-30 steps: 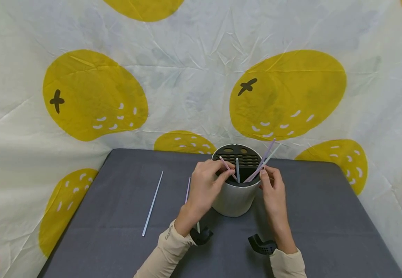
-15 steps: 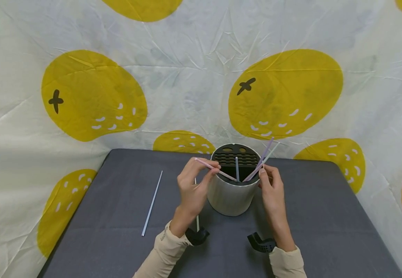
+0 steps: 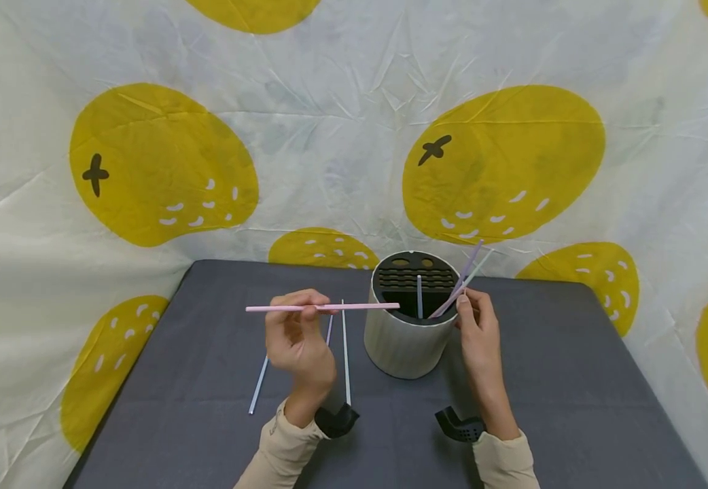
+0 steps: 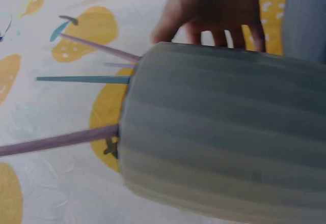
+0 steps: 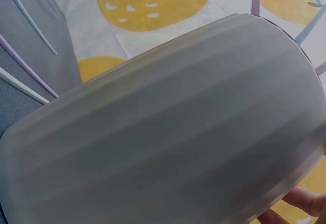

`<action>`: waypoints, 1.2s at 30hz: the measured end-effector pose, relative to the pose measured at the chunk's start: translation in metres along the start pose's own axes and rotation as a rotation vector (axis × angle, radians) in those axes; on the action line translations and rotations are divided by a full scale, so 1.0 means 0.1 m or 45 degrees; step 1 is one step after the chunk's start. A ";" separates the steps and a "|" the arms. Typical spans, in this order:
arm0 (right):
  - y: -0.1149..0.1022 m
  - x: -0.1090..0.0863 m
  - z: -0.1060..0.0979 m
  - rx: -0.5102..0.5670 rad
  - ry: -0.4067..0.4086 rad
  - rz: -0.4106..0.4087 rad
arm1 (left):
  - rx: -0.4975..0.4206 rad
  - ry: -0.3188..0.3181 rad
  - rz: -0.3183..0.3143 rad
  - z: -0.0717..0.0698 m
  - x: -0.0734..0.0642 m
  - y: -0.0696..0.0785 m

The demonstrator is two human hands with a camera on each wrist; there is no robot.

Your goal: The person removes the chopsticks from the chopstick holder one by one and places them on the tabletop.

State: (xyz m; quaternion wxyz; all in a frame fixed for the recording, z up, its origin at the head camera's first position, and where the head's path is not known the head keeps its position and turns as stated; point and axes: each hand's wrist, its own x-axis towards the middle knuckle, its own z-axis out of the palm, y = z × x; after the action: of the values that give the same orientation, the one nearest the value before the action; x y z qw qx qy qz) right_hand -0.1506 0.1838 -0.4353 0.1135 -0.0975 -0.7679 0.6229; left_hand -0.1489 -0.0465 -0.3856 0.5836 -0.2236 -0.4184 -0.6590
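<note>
Head: the left hand [image 3: 302, 350] pinches a pink stick [image 3: 354, 306] level, its end overlapping the rim of the slotted holder [image 3: 405, 353]; the right hand [image 3: 480, 329] is at the holder's side, grip unclear. Left wrist: upright sticks [image 4: 84, 79] jut past the rim. Right wrist: three loose sticks [image 5: 23, 86] lie beyond.

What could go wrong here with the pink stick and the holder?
The pink stick, pinched near its middle by the left grip, might swivel or slip. Its tip, overlapping the holder in the head view, may bump it. The right grip, beside the holder, could jostle the leaning purple stick.
</note>
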 end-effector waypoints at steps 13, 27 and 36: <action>0.03 -0.01 0.00 -0.022 0.007 -0.008 | 0.131 -0.024 -0.252 -0.32 0.17 0.08; 0.03 -0.01 0.03 -0.058 0.061 -0.043 | 0.493 -0.381 -0.817 -1.03 0.03 -0.38; 0.04 -0.02 0.03 -0.065 0.069 -0.059 | 0.776 -0.502 -1.120 -1.36 -0.15 -0.73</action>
State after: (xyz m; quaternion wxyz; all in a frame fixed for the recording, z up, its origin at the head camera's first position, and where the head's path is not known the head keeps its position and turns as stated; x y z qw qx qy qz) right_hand -0.1496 0.1811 -0.4395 0.1462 -0.0995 -0.7822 0.5974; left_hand -0.1887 -0.1505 -0.4936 0.2035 0.0313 -0.7442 -0.6354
